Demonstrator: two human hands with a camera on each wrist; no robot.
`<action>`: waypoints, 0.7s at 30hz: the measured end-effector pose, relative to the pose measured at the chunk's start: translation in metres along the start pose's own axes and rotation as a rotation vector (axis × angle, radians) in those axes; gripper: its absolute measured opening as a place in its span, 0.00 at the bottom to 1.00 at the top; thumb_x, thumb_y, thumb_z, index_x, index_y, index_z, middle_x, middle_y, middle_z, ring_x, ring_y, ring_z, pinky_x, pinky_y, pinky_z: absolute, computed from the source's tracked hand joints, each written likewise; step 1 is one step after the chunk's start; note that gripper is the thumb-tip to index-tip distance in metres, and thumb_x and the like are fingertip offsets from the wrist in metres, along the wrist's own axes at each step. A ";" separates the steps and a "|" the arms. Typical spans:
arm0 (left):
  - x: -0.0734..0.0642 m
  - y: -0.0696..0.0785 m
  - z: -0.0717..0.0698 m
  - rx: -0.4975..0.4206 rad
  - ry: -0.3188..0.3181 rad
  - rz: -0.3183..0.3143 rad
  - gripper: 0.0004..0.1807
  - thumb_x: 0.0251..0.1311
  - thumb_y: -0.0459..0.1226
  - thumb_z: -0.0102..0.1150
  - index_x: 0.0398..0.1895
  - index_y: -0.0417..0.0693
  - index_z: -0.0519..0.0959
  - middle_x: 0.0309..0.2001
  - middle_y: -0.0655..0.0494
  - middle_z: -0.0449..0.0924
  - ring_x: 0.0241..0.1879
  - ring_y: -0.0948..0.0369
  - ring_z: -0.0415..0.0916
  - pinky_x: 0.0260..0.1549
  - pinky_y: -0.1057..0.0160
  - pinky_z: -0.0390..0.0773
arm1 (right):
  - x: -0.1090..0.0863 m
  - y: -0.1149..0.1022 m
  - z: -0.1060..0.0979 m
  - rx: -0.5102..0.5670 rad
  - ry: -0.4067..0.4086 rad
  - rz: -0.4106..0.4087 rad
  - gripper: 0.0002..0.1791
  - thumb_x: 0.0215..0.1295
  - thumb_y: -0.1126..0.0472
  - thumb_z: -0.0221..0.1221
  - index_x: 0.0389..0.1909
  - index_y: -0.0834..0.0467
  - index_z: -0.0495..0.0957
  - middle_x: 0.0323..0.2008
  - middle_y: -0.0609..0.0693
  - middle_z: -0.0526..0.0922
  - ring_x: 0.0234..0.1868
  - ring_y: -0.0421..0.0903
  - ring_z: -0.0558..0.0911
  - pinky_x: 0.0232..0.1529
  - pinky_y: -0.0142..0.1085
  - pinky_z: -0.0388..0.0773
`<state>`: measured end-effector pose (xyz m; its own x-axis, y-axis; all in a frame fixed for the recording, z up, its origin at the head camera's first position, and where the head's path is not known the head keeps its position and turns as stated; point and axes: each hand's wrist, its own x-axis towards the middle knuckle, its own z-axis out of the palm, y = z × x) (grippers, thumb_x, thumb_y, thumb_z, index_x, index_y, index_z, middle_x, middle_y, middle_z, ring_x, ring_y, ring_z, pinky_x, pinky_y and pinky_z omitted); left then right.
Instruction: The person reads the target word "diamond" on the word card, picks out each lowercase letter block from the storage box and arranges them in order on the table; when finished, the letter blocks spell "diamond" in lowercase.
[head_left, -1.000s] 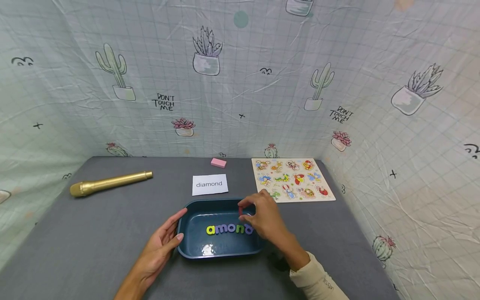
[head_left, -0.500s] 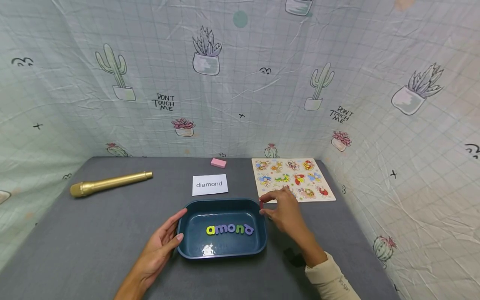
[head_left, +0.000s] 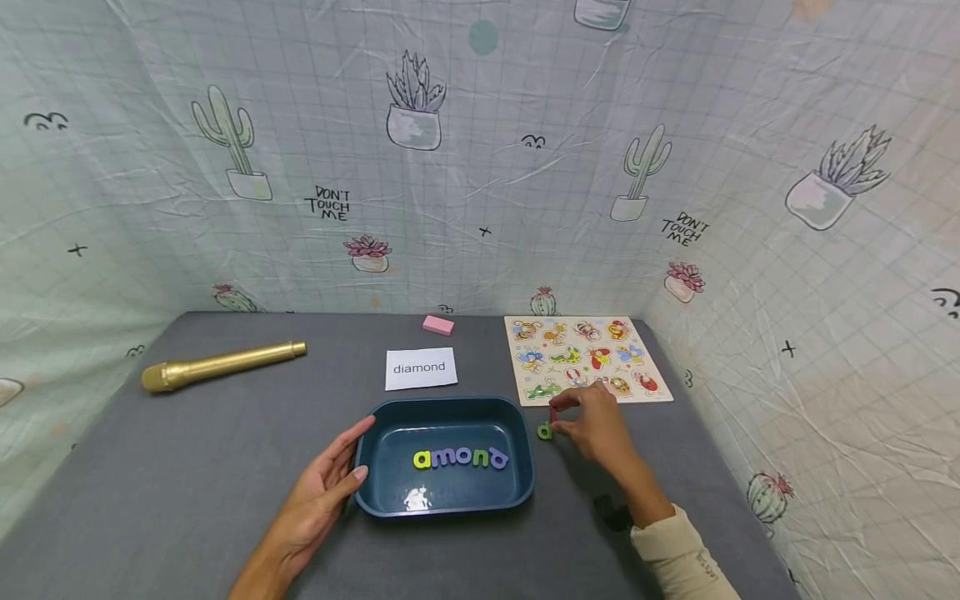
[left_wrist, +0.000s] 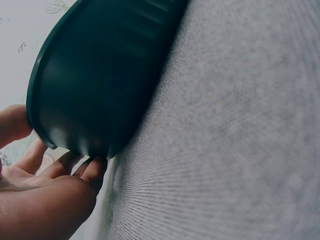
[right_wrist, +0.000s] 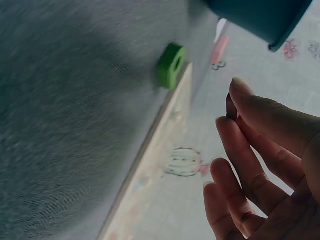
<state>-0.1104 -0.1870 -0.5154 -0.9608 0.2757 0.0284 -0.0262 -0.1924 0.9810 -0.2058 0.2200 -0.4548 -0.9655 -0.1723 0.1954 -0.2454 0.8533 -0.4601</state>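
In the head view my right hand (head_left: pixel 598 422) pinches a small, thin red piece (head_left: pixel 553 416), seen upright, between thumb and fingertips, above the table right of the tray. The right wrist view shows that dark-red piece (right_wrist: pixel 231 106) edge-on, so its shape is hidden. Close beside it in the head view, a green letter d (head_left: pixel 543 432) lies on the table. My left hand (head_left: pixel 318 492) holds the left end of a dark blue tray (head_left: pixel 442 512), thumb and fingers at its rim and outer wall. Inside, coloured letters (head_left: pixel 461 457) spell "amond", the last one tilted.
A white card (head_left: pixel 422 368) printed "diamond" lies behind the tray, with a pink eraser-like block (head_left: pixel 438 325) farther back. A board of insect pictures (head_left: pixel 581 364) lies back right. On the left rests a gold microphone (head_left: pixel 225 365). Printed cloth (head_left: pixel 480 167) encloses the table.
My right hand has moved right with the red piece, from over the tray to beside the green letter d outside it. The left hand and tray have stayed put.
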 end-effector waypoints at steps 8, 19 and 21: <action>-0.001 -0.003 -0.001 -0.004 -0.009 0.025 0.36 0.79 0.28 0.49 0.86 0.43 0.52 0.88 0.46 0.39 0.84 0.70 0.41 0.69 0.84 0.58 | 0.001 0.020 0.006 -0.011 -0.070 0.017 0.14 0.50 0.66 0.81 0.39 0.57 0.92 0.35 0.49 0.93 0.48 0.53 0.87 0.57 0.53 0.80; -0.001 -0.004 -0.002 -0.016 -0.013 0.031 0.36 0.79 0.27 0.49 0.86 0.44 0.52 0.88 0.46 0.39 0.77 0.83 0.49 0.69 0.84 0.58 | 0.004 0.025 0.013 -0.019 -0.151 0.052 0.12 0.52 0.70 0.79 0.36 0.58 0.91 0.33 0.48 0.92 0.37 0.43 0.89 0.48 0.47 0.86; -0.001 -0.005 -0.003 -0.018 -0.017 0.035 0.36 0.79 0.27 0.49 0.86 0.43 0.52 0.88 0.45 0.38 0.77 0.84 0.50 0.70 0.83 0.58 | 0.005 0.025 0.013 -0.022 -0.162 0.060 0.11 0.52 0.71 0.79 0.36 0.58 0.91 0.33 0.48 0.91 0.37 0.43 0.88 0.47 0.47 0.86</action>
<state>-0.1105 -0.1887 -0.5204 -0.9564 0.2846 0.0656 0.0019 -0.2188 0.9758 -0.2176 0.2336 -0.4768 -0.9803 -0.1959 0.0249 -0.1862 0.8747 -0.4474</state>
